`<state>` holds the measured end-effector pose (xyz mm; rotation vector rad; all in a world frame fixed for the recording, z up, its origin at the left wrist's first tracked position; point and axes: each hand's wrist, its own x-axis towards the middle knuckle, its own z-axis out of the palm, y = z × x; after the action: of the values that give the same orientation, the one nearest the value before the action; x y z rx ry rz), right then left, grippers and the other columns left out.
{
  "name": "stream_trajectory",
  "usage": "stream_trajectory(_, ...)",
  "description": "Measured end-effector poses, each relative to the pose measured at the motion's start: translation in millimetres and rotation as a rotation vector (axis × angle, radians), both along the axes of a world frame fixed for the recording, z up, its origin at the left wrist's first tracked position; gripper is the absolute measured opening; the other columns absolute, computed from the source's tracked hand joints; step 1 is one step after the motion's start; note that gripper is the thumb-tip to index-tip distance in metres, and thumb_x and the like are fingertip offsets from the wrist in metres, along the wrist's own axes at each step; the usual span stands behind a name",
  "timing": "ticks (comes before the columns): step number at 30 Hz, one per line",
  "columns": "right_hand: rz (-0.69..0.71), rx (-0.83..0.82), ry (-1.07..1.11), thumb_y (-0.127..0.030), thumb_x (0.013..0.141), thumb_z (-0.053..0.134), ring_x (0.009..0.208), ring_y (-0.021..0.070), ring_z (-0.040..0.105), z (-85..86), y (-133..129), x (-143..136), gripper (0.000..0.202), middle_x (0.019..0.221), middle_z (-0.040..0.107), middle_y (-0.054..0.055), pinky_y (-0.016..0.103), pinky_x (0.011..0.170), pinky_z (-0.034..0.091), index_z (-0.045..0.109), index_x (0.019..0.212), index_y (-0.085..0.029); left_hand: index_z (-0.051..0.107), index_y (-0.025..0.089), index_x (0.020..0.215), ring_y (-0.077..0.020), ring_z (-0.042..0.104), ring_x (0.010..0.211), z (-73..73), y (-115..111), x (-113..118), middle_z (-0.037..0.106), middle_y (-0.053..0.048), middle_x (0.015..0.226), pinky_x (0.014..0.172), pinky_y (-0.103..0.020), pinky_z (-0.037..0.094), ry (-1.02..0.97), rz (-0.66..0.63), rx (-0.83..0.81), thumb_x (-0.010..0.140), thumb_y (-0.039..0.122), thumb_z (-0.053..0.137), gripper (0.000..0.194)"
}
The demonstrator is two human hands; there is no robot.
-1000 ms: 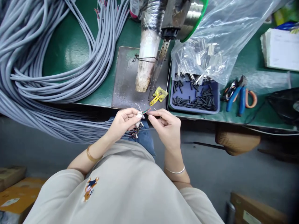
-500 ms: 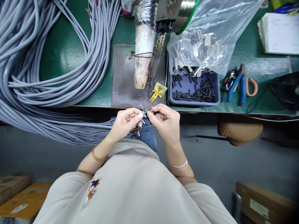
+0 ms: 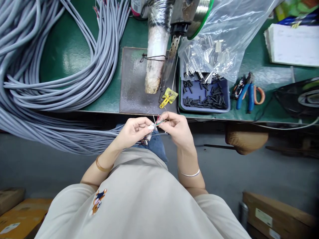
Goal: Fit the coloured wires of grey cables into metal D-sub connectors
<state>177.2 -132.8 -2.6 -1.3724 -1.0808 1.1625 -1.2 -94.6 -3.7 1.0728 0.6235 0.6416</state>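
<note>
Just in front of the bench edge, my left hand [image 3: 136, 131] pinches the end of a grey cable between thumb and fingers. Thin coloured wires [image 3: 159, 122], red and green among them, fan out from that end. The thumb and fingertips of my right hand [image 3: 175, 127] are closed on these wires, close to the left fingertips. Below my left hand hang the ends of other cables with small metal tips [image 3: 144, 141]. A long bundle of grey cables [image 3: 82, 141] runs in from the left. The exact grip on single wires is too small to make out.
A soldering iron [image 3: 170, 63] and a wrapped white post [image 3: 155, 59] stand over a dark plate [image 3: 132, 79]. A yellow clip [image 3: 165, 100] lies there. Rightward are a blue tray [image 3: 204, 109] of black sleeves, a plastic bag [image 3: 239, 43] of metal terminals, and pliers [image 3: 250, 96].
The coloured wires have spread apart, a red one now pointing up and a green one to the right. My right fingers have shifted slightly along them. The view has shifted slightly.
</note>
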Motion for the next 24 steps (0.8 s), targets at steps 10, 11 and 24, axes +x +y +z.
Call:
stream_trajectory(10, -0.164, 0.068, -0.13, -0.028, 0.08, 0.074, 0.044, 0.0003, 0.027, 10.9, -12, -10, 0.011, 0.074, 0.062, -0.003, 0.023, 0.041, 0.014, 0.07, 0.077, -0.018, 0.062, 0.014, 0.083, -0.0029, 0.044, 0.045, -2.8, -2, 8, 0.06, 0.003, 0.059, 0.047, -0.016, 0.04, 0.015, 0.138, 0.017, 0.083, 0.05, 0.079, 0.04)
stream_trajectory(11, -0.165, 0.063, -0.126, -0.028, 0.08, 0.073, 0.044, 0.0003, 0.026, 10.1, -11, -10, 0.012, 0.074, 0.062, -0.003, 0.023, 0.041, 0.014, 0.07, 0.076, -0.018, 0.063, 0.014, 0.083, -0.0029, 0.045, 0.045, -3.9, -2, 8, 0.061, 0.003, 0.06, 0.047, -0.016, 0.04, 0.017, 0.144, 0.017, 0.083, 0.05, 0.079, 0.04)
stream_trajectory(24, -0.172, 0.112, -0.269, -0.028, 0.084, 0.069, 0.046, 0.0022, 0.026, 5.7, -8, -8, 0.013, 0.074, 0.06, -0.003, 0.025, 0.044, 0.015, 0.068, 0.075, -0.018, 0.063, 0.014, 0.083, -0.0028, 0.042, 0.045, -3.9, -5, 9, 0.057, 0.005, 0.06, 0.046, -0.016, 0.037, 0.096, 0.186, 0.066, 0.086, 0.051, 0.076, 0.038)
